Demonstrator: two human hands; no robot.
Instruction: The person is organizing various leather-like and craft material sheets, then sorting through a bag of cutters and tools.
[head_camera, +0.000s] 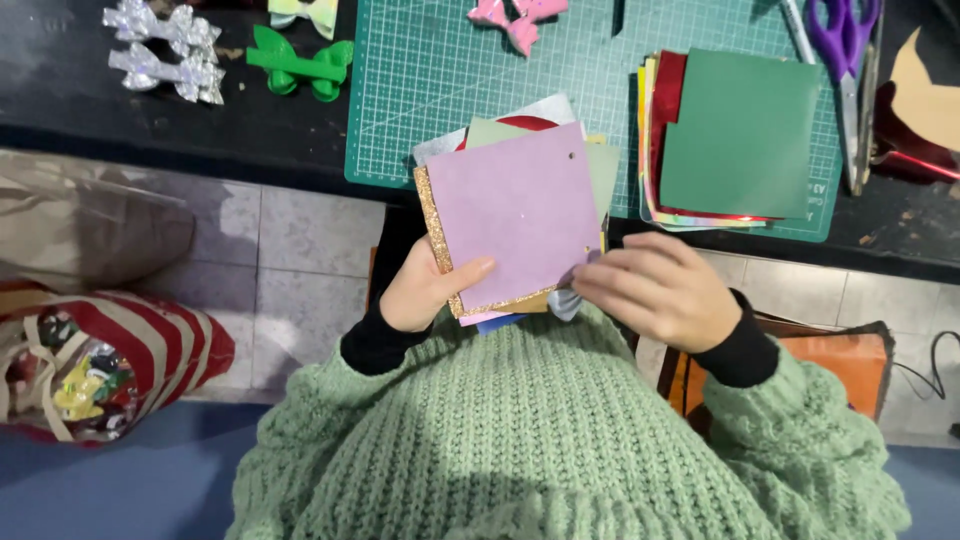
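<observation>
— What have the hands got?

— The left hand (425, 295) is closed on a stack of craft sheets (515, 215), thumb pressed flat on the lilac sheet on top, fingers hidden behind. The right hand (655, 290) curls over the stack's lower right corner, fingertips touching the sheet edges there; whether it pinches one sheet, I cannot tell.

— Where is the stack, and how does it lie?

— Held in the air in front of the green knitted sweater (560, 440), just over the near edge of the surface (150, 110). The sheets are roughly square and fanned, the top one tilted a little, its upper edge pointing away from the person toward the green cutting mat (440, 70). A gold glitter sheet shows along its left and bottom edge.

— Anything on the mat?

— A second pile of sheets (740, 135) with a dark green one on top, a pink bow (515, 20), and purple-handled scissors (845, 40) at the right edge. Left of the mat lie a green bow (300, 65) and silver bows (165, 50).

— Any containers?

— A red-and-white striped bag (120, 360) on the floor at the left, with small colourful items in a clear pouch inside. An orange bag (840, 365) stands at the right; its contents are hidden.
</observation>
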